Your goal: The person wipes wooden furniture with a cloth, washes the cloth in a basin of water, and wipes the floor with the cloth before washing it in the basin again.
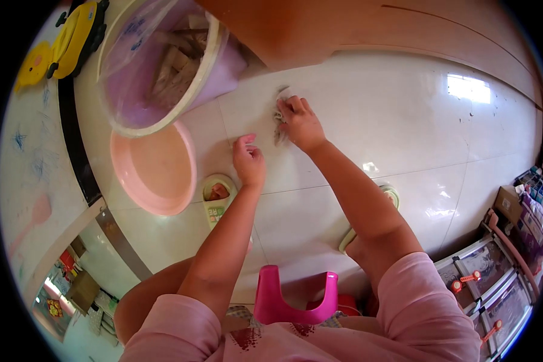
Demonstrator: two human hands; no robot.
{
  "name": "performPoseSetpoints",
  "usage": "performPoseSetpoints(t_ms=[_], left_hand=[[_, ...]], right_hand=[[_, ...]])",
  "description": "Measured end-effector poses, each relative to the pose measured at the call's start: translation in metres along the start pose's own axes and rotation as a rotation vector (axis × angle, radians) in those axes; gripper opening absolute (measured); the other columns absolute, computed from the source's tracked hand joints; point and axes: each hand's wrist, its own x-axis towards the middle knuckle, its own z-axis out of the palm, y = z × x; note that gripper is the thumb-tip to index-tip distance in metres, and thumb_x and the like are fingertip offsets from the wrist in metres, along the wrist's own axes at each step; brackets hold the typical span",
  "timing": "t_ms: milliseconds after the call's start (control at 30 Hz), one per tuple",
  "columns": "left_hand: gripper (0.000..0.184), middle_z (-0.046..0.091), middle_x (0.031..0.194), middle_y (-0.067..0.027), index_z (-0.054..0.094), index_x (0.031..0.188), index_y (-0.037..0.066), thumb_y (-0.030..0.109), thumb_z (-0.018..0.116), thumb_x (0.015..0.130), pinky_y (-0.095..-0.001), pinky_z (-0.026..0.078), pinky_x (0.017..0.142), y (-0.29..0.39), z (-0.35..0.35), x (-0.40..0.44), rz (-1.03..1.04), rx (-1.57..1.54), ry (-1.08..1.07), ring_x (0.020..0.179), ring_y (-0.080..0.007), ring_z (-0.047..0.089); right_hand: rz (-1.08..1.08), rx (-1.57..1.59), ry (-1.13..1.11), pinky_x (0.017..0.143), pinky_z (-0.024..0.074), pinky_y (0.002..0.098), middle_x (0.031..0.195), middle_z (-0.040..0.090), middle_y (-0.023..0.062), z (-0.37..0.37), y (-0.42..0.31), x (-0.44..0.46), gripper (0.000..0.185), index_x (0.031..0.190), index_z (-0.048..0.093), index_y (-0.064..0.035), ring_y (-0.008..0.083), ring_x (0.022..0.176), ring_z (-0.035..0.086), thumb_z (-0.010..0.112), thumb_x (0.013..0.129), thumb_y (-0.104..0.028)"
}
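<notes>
My right hand [300,123] is low over the tiled floor, its fingers closed on a small crumpled whitish tissue [285,93]. Grey debris [279,120] lies on the tile beside its fingertips. To the left, my left hand [248,158] hovers with curled fingers, thumb and forefinger near each other; whatever may be between them is too small to make out. The two hands are apart. Beyond them at the upper left stands a purple bin [229,66] with a pale rim and a clear liner, holding cardboard-like scraps and other waste [178,69].
A pink basin [154,166] sits below the bin. An orange-brown wooden cabinet [368,27] borders the floor at the top. A magenta stool [295,311] is between my legs. Yellow toy [75,39] at upper left; folding rack [492,283] at lower right.
</notes>
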Motion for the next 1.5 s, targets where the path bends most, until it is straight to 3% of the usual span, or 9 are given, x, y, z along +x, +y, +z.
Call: performPoseSetpoints(t_ms=[167, 233, 467, 567, 700, 833, 1100, 1333, 1500], left_hand=[[0.028, 0.061, 0.090, -0.0093, 0.056, 0.098, 0.001, -0.009, 0.049, 0.073, -0.0274, 0.047, 0.065, -0.009, 0.004, 0.006, -0.057, -0.129, -0.082, 0.069, -0.0156, 0.058], [0.027, 0.062, 0.089, -0.0090, 0.056, 0.097, 0.001, -0.008, 0.050, 0.073, -0.0271, 0.048, 0.065, 0.007, -0.004, 0.005, -0.068, -0.174, -0.121, 0.069, -0.0155, 0.059], [0.025, 0.063, 0.084, -0.0069, 0.057, 0.098, 0.000, -0.008, 0.051, 0.075, -0.0260, 0.049, 0.062, 0.145, -0.113, 0.005, 0.168, -0.399, -0.089, 0.067, -0.0145, 0.061], [0.021, 0.062, 0.081, -0.0052, 0.058, 0.094, 0.000, -0.005, 0.057, 0.074, -0.0236, 0.048, 0.063, 0.219, -0.204, 0.029, 0.298, -0.575, -0.122, 0.071, -0.0125, 0.061], [0.014, 0.061, 0.077, -0.0040, 0.060, 0.086, 0.002, 0.004, 0.067, 0.073, -0.0237, 0.047, 0.063, 0.222, -0.254, 0.109, 0.313, -0.024, -0.209, 0.070, -0.0117, 0.058], [0.014, 0.064, 0.073, -0.0063, 0.063, 0.077, 0.006, 0.014, 0.072, 0.069, -0.0297, 0.048, 0.064, 0.236, -0.276, 0.148, 0.434, 0.215, -0.172, 0.067, -0.0171, 0.060], [0.015, 0.065, 0.074, -0.0066, 0.065, 0.078, 0.007, 0.018, 0.072, 0.071, -0.0305, 0.048, 0.067, 0.216, -0.258, 0.158, 0.353, 0.126, -0.171, 0.071, -0.0178, 0.061], [0.018, 0.066, 0.082, -0.0064, 0.068, 0.086, 0.002, 0.015, 0.071, 0.074, -0.0281, 0.047, 0.068, 0.199, -0.253, 0.171, 0.259, 0.102, -0.658, 0.076, -0.0163, 0.061], [0.023, 0.066, 0.088, -0.0083, 0.068, 0.093, 0.002, 0.011, 0.070, 0.072, -0.0283, 0.048, 0.070, 0.191, -0.262, 0.168, 0.236, 0.221, -0.809, 0.080, -0.0177, 0.061]], right_hand=[[-0.087, 0.028, 0.147, 0.073, 0.0483, 0.0340, 0.090, 0.054, 0.0047, 0.022, -0.018, -0.002, 0.027, 0.091, 0.065, -0.0070, 0.0241, 0.084, 0.053, 0.066, 0.064, -0.004], [0.125, 0.149, 0.107, 0.068, 0.0477, 0.0352, 0.084, 0.056, 0.0051, 0.020, -0.030, 0.000, 0.016, 0.080, 0.065, -0.0087, 0.0254, 0.080, 0.055, 0.064, 0.065, -0.002], [0.256, 0.565, 0.372, 0.066, 0.0465, 0.0366, 0.086, 0.056, 0.0109, -0.135, -0.175, 0.020, 0.023, 0.087, 0.067, -0.0069, 0.0281, 0.078, 0.057, 0.063, 0.067, 0.002], [-0.007, 0.501, 0.507, 0.067, 0.0471, 0.0357, 0.087, 0.055, 0.0126, -0.196, -0.232, 0.061, 0.018, 0.088, 0.067, -0.0055, 0.0283, 0.076, 0.058, 0.064, 0.071, -0.002], [0.098, 0.135, 0.105, 0.074, 0.0487, 0.0391, 0.094, 0.061, 0.0183, -0.200, -0.240, 0.130, 0.027, 0.092, 0.067, -0.0036, 0.0345, 0.087, 0.060, 0.057, 0.081, -0.026], [0.176, 0.093, 0.008, 0.078, 0.0488, 0.0414, 0.098, 0.062, 0.0202, -0.206, -0.241, 0.161, 0.031, 0.094, 0.067, -0.0031, 0.0367, 0.091, 0.060, 0.053, 0.083, -0.028], [0.038, -0.234, -0.044, 0.075, 0.0483, 0.0400, 0.097, 0.062, 0.0160, -0.201, -0.228, 0.182, 0.019, 0.095, 0.065, -0.0052, 0.0342, 0.086, 0.060, 0.060, 0.080, -0.016], [0.000, -0.112, 0.095, 0.074, 0.0493, 0.0376, 0.091, 0.065, 0.0154, -0.201, -0.226, 0.180, 0.015, 0.090, 0.068, -0.0072, 0.0328, 0.084, 0.061, 0.060, 0.078, -0.010], [0.016, -0.061, -0.142, 0.077, 0.0487, 0.0350, 0.087, 0.065, 0.0147, -0.206, -0.237, 0.170, 0.019, 0.087, 0.070, -0.0088, 0.0302, 0.084, 0.061, 0.057, 0.075, -0.001]])
